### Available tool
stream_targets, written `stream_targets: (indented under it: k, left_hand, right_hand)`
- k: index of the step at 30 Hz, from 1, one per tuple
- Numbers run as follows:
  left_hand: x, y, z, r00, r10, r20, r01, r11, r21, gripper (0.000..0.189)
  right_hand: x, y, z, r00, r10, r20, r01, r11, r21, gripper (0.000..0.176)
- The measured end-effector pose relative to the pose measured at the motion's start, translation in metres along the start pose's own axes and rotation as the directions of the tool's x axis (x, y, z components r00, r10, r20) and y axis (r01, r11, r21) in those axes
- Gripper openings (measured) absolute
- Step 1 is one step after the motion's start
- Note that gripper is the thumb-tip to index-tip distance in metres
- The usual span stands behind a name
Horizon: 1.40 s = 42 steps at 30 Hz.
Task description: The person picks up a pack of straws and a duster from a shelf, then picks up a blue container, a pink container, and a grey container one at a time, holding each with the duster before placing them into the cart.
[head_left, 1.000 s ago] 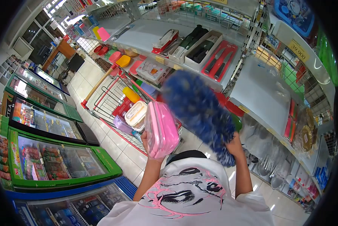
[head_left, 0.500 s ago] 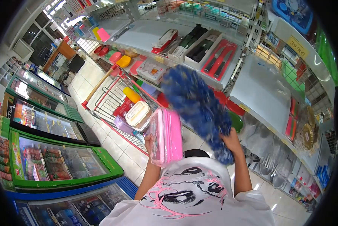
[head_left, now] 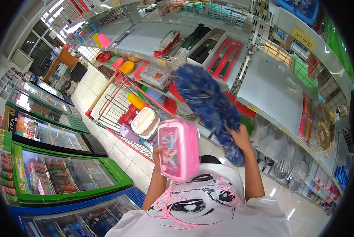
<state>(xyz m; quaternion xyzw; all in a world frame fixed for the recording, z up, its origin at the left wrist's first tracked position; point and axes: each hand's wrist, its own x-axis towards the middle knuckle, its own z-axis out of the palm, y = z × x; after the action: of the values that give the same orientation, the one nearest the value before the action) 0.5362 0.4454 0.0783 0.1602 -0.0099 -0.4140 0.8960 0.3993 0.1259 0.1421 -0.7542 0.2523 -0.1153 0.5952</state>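
A pink lunch box in clear wrap is tilted in front of my chest, its patterned lid facing left. My left hand grips its left edge, with most of the fingers hidden behind it. My right hand is closed round a fluffy blue duster, near its lower end. The duster leans up and left, its upper end in front of the shelf edge. Just beyond the lunch box is a shopping cart, holding a cream-lidded container and a yellow item.
Shelves on the right carry boxed knives, a red knife pack and a price tag. Glass-topped freezers line the left side. Tiled floor runs between them. Bowls sit on a lower shelf.
The lunch box has turned so more of its patterned lid shows, and has shifted slightly down and right. The duster has moved slightly left and down in my right hand.
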Motion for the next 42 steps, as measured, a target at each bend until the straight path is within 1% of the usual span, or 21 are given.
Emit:
stream_targets:
  k: [2, 3, 6, 7, 8, 10, 13, 17, 21, 22, 23, 25, 29, 30, 31, 33, 35, 37, 39, 41, 42]
  left_hand:
    - [-0.003, 0.007, 0.046, 0.999, -0.011, -0.051, 0.018, 0.989, 0.147, 0.067]
    - [0.001, 0.01, 0.056, 0.988, 0.154, -0.013, -0.129, 0.864, 0.487, 0.073]
    - [0.007, 0.02, 0.102, 0.915, 0.335, 0.224, -0.293, 0.173, 0.94, 0.09]
    - [0.007, 0.027, 0.103, 0.889, 0.321, 0.327, -0.305, -0.116, 0.945, 0.09]
    - [0.006, 0.033, 0.102, 0.889, 0.32, 0.326, -0.304, -0.116, 0.945, 0.09]
    - [0.008, 0.041, 0.101, 0.909, 0.128, 0.396, -0.298, -0.464, 0.834, 0.092]
    - [0.004, 0.044, 0.116, 0.824, 0.176, 0.538, -0.352, -0.586, 0.73, 0.092]
    - [0.002, 0.048, 0.104, 0.802, 0.189, 0.567, -0.383, -0.565, 0.73, 0.094]
    - [0.0, 0.045, 0.1, 0.793, 0.215, 0.57, -0.33, -0.634, 0.699, 0.09]
    - [-0.003, 0.047, 0.084, 0.87, 0.208, 0.447, -0.25, -0.595, 0.764, 0.087]
    - [0.005, 0.048, 0.077, 0.764, 0.076, 0.64, -0.451, -0.646, 0.616, 0.083]
    - [-0.006, 0.045, 0.081, 0.841, 0.07, 0.537, -0.38, -0.629, 0.678, 0.085]
    - [-0.019, 0.028, 0.079, 0.84, 0.241, 0.486, -0.29, -0.558, 0.777, 0.095]
    - [-0.022, 0.021, 0.074, 0.821, 0.342, 0.457, -0.306, -0.411, 0.859, 0.095]
    - [-0.025, 0.015, 0.069, 0.8, 0.436, 0.412, -0.33, -0.253, 0.909, 0.095]
    - [-0.02, 0.005, 0.053, 0.774, 0.504, 0.384, -0.291, -0.257, 0.922, 0.095]
    - [-0.007, -0.006, 0.037, 0.671, 0.728, 0.142, -0.264, 0.055, 0.963, 0.09]
    - [-0.001, -0.009, 0.042, 0.742, 0.608, -0.281, -0.194, 0.597, 0.778, 0.066]
    - [-0.006, -0.017, -0.031, 0.844, 0.328, -0.425, -0.255, 0.942, 0.22, 0.053]
    - [0.0, -0.019, -0.029, 0.93, 0.198, -0.311, -0.191, 0.98, 0.053, 0.045]
    - [0.001, -0.017, -0.003, 0.857, 0.337, -0.39, -0.247, 0.933, 0.262, 0.044]
  right_hand:
    - [-0.017, 0.0, -0.009, 1.0, -0.011, 0.005, 0.011, 0.997, 0.08, 0.029]
    - [-0.024, -0.004, -0.013, 1.0, -0.014, 0.003, 0.013, 0.987, 0.159, 0.029]
    - [-0.042, -0.043, -0.024, 0.992, 0.014, 0.129, -0.014, 1.0, 0.007, 0.031]
    - [-0.044, -0.037, -0.024, 0.991, 0.016, 0.132, -0.017, 1.0, 0.005, 0.031]
    - [-0.045, -0.025, -0.024, 0.984, 0.006, 0.177, 0.007, 0.997, -0.074, 0.03]
    - [-0.045, -0.029, -0.023, 0.952, -0.08, 0.297, 0.137, 0.975, -0.175, 0.029]
    - [-0.033, -0.033, -0.03, 0.985, 0.056, 0.163, -0.001, 0.948, -0.319, 0.037]
    - [-0.021, -0.025, -0.038, 0.999, -0.021, -0.039, 0.013, 0.978, -0.209, 0.037]
    - [-0.041, -0.021, -0.034, 0.979, 0.036, 0.201, -0.011, 0.992, -0.128, 0.035]
    - [-0.039, -0.017, -0.033, 0.978, 0.039, 0.203, -0.012, 0.991, -0.132, 0.035]
    - [-0.037, -0.011, -0.03, 0.962, 0.04, 0.27, 0.003, 0.988, -0.155, 0.034]
    - [-0.032, 0.003, -0.023, 0.914, 0.046, 0.404, 0.038, 0.98, -0.197, 0.033]
    - [-0.024, -0.006, -0.023, 0.988, 0.119, 0.1, -0.095, 0.971, -0.217, 0.029]
    - [-0.02, 0.021, -0.024, 0.999, -0.037, 0.027, 0.042, 0.969, -0.243, 0.03]
    - [-0.024, 0.013, -0.021, 0.998, -0.033, 0.046, 0.044, 0.969, -0.245, 0.03]
    - [-0.032, -0.008, -0.021, 0.985, 0.156, 0.076, -0.145, 0.98, -0.133, 0.02]
    - [-0.038, 0.019, -0.011, 0.999, 0.023, 0.039, -0.018, 0.994, -0.112, 0.02]
    - [-0.047, 0.04, -0.001, 0.995, -0.084, 0.06, 0.099, 0.946, -0.308, 0.036]
    - [-0.054, 0.036, 0.013, 0.962, -0.104, 0.252, 0.199, 0.902, -0.384, 0.036]
    - [-0.049, -0.053, 0.032, 0.897, 0.19, 0.399, 0.066, 0.835, -0.546, 0.035]
    - [-0.043, -0.05, 0.034, 0.901, 0.195, 0.387, 0.054, 0.836, -0.546, 0.035]
